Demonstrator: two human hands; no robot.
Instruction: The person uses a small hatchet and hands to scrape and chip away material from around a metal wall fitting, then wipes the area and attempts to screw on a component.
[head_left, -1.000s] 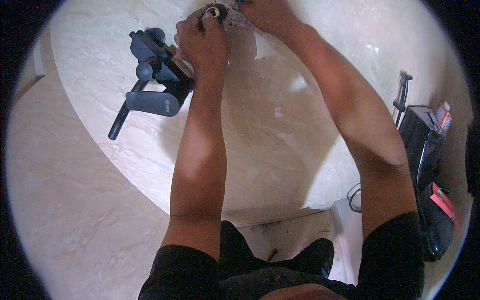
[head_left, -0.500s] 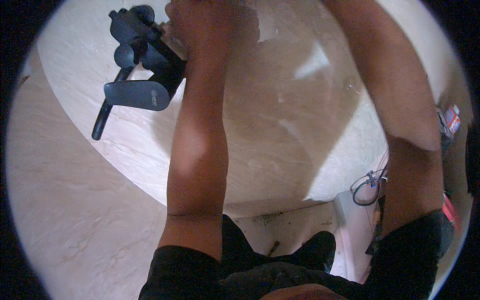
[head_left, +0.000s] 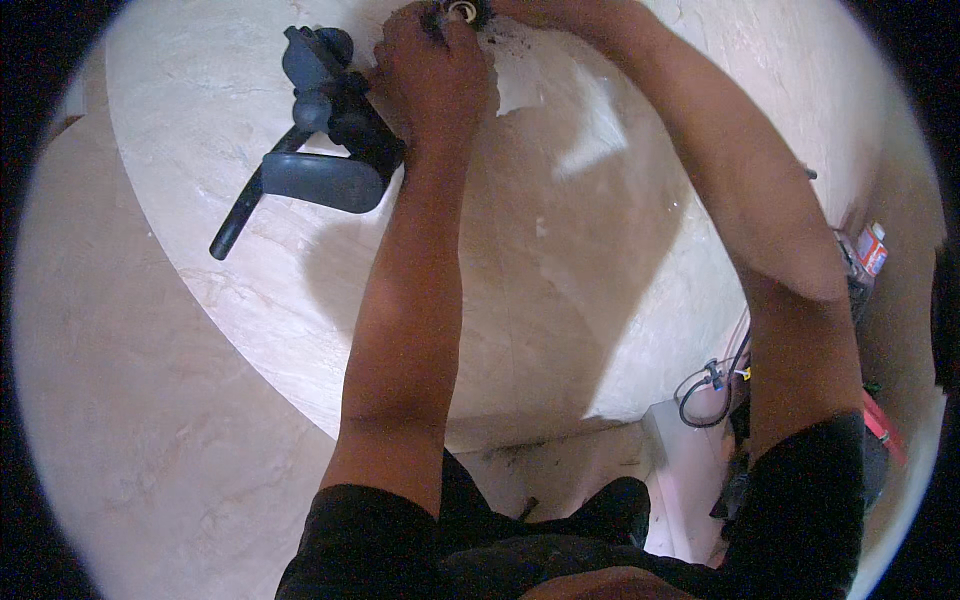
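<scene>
At the top edge, my left hand (head_left: 440,62) is closed, its fingers curled against a dark round part with a pale ring (head_left: 463,12). The picture's edge cuts that part off, so its kind does not show. My right hand (head_left: 515,9) reaches to the same part from the right; its fingers are mostly out of sight. Left of my left hand and wrist is a black jointed device (head_left: 345,125) with a flat rounded paddle (head_left: 322,182) and a rod-like handle (head_left: 238,222). Dark crumbs (head_left: 512,42) are scattered beside the ringed part.
Beneath my arms is a pale marbled surface (head_left: 540,290) with a curved left edge. A looped dark cable (head_left: 690,410) hangs at the lower right. Beyond my right arm are a small white and red container (head_left: 873,250) and a red strip-like thing (head_left: 882,425).
My left hand has come lower into view, and the dark part with the pale ring now shows. The black device appears farther right in the picture, as the whole view has shifted.
</scene>
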